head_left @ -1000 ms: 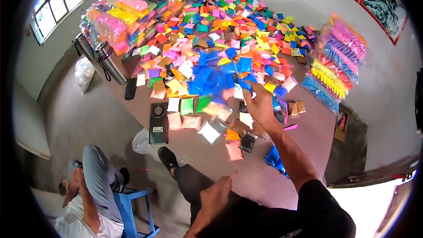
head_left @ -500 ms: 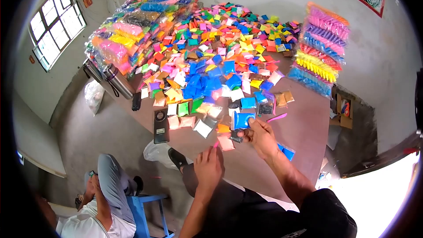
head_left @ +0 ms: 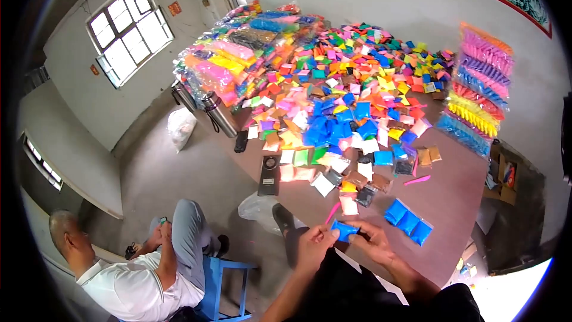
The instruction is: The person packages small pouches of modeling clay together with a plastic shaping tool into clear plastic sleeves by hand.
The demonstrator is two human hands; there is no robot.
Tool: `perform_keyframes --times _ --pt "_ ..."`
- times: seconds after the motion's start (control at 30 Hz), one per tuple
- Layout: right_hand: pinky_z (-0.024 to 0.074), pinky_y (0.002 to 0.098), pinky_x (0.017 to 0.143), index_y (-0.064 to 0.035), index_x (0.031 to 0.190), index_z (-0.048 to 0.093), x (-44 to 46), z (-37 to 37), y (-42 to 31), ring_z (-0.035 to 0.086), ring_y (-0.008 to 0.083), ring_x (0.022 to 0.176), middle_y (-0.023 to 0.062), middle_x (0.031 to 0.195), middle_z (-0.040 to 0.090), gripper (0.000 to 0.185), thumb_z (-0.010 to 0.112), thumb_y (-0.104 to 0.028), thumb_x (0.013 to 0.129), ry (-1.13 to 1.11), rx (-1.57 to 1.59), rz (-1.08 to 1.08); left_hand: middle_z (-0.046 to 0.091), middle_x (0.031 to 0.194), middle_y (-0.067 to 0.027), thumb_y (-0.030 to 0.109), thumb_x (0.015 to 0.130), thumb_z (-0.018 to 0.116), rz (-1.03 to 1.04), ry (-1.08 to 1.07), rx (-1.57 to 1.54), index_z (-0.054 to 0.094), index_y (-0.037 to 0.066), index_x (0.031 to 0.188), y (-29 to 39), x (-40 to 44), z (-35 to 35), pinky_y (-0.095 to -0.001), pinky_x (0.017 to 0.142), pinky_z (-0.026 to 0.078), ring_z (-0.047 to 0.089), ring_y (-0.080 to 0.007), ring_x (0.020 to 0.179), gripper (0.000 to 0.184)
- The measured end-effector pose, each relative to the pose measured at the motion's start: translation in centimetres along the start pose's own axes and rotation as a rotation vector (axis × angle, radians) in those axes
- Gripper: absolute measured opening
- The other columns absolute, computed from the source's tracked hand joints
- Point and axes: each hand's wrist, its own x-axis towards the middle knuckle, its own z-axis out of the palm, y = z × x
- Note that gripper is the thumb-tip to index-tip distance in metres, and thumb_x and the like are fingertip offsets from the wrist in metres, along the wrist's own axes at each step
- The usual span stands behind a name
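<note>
Near the table's front edge, a blue packet (head_left: 344, 231) is held between my two hands. My left hand (head_left: 317, 247) pinches its left end, and a thin pink stick (head_left: 333, 211) rises from beside those fingers. At the packet's right end, my right hand (head_left: 374, 242) has fingers and thumb closed on it. To the right of my hands lies a row of blue packets (head_left: 408, 222) on the table. Just beyond my hands are a pink packet (head_left: 349, 205) and a black packet (head_left: 365, 195).
A large heap of colourful packets (head_left: 369, 77) covers the table (head_left: 453, 200). A phone (head_left: 269, 176), steel flask (head_left: 219, 114) and bagged stacks (head_left: 476, 83) lie around it. A person (head_left: 134, 280) sits at the left by a blue stool (head_left: 223, 280).
My right hand has brought a blue packet from the heap to the front edge, where my left hand now also grips it. The view has shifted, showing more of the room at left.
</note>
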Motion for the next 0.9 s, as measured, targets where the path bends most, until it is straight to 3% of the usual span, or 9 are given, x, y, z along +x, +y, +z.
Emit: perform_keyframes --times 0.07,0.1,0.17,0.27,0.53,0.63,0.73,0.83,0.9 --pt "0.0535 0.0277 0.080 -0.0075 0.132 0.073 0.2 -0.6 -2.7 0.066 0.0107 0.086 0.0033 0.101 0.074 0.031 0.071 -0.017 0.102 -0.223 -0.078 0.145 0.071 0.096 0.0001 0.014 0.097 0.080 0.034 0.001 0.057 0.072 -0.002 0.115 -0.5 -0.4 -1.0 -0.0218 0.079 0.051 0.063 -0.0059 0.086 0.025" --pt "0.0543 0.0279 0.079 -0.0077 0.129 0.074 0.4 -0.2 -2.2 0.067 0.0095 0.086 0.0039 0.103 0.076 0.029 0.072 -0.019 0.102 -0.214 0.063 0.151 0.072 0.097 -0.0008 0.013 0.096 0.081 0.032 -0.073 0.121 0.073 -0.001 0.115 -0.1 -0.7 -1.3 -0.0230 0.079 0.052 0.064 -0.0070 0.087 0.024" --pt "0.0543 0.0275 0.078 -0.0070 0.127 0.075 1.4 -0.5 -1.8 0.067 0.0089 0.085 0.0031 0.101 0.076 0.027 0.072 -0.019 0.103 -0.284 -0.031 0.153 0.073 0.101 -0.0018 0.011 0.094 0.082 -0.051 -0.147 0.330 0.073 0.000 0.114 1.2 -1.3 -1.8 -0.0253 0.082 0.054 0.066 -0.0089 0.092 0.024" --pt "0.0542 0.0263 0.077 -0.0043 0.121 0.077 2.4 0.1 -0.9 0.066 0.0073 0.085 0.0008 0.096 0.076 0.023 0.071 -0.019 0.104 -0.378 -0.083 0.184 0.074 0.102 -0.0027 0.008 0.094 0.082 0.015 -0.149 0.155 0.073 0.000 0.112 -0.8 -1.2 -2.8 -0.0260 0.084 0.054 0.067 -0.0095 0.094 0.022" --pt "0.0529 0.0263 0.075 -0.0004 0.112 0.075 2.3 1.4 1.5 0.063 0.0078 0.085 0.0025 0.095 0.073 0.019 0.071 -0.016 0.103 -0.355 0.048 0.096 0.071 0.100 -0.0009 0.011 0.098 0.080 0.000 0.014 0.220 0.070 -0.001 0.111 0.4 -1.9 -2.4 -0.0243 0.081 0.053 0.065 -0.0080 0.090 0.020" --pt "0.0526 0.0262 0.075 0.0004 0.110 0.074 2.4 0.9 1.8 0.064 0.0085 0.085 0.0032 0.094 0.073 0.017 0.068 -0.014 0.104 -0.432 0.032 0.037 0.074 0.097 -0.0020 0.007 0.092 0.084 -0.014 -0.001 0.250 0.074 0.002 0.100 0.4 -1.6 -1.8 -0.0263 0.081 0.055 0.067 -0.0095 0.089 0.014" --pt "0.0519 0.0263 0.073 0.0017 0.107 0.073 2.0 0.5 2.5 0.063 0.0082 0.083 0.0025 0.091 0.072 0.015 0.066 -0.012 0.104 -0.376 0.067 -0.032 0.073 0.096 -0.0013 0.007 0.092 0.084 0.003 -0.051 0.304 0.075 0.003 0.099 -1.0 -1.0 -1.5 -0.0268 0.081 0.055 0.067 -0.0099 0.090 0.012" --pt "0.0512 0.0264 0.071 0.0022 0.106 0.073 1.8 0.5 2.8 0.061 0.0075 0.080 0.0020 0.089 0.070 0.015 0.065 -0.011 0.104 -0.271 0.158 -0.103 0.072 0.100 -0.0019 0.012 0.099 0.079 0.028 -0.057 0.303 0.070 0.000 0.110 -1.3 -0.8 -0.1 -0.0261 0.085 0.053 0.064 -0.0080 0.090 0.019" --pt "0.0512 0.0267 0.070 0.0025 0.104 0.072 1.6 0.6 3.0 0.060 0.0073 0.079 0.0022 0.088 0.070 0.015 0.066 -0.011 0.104 -0.164 0.168 -0.075 0.072 0.100 -0.0020 0.016 0.100 0.078 -0.061 0.101 0.084 0.071 0.000 0.110 -0.6 -1.2 1.4 -0.0258 0.086 0.052 0.064 -0.0086 0.092 0.020"
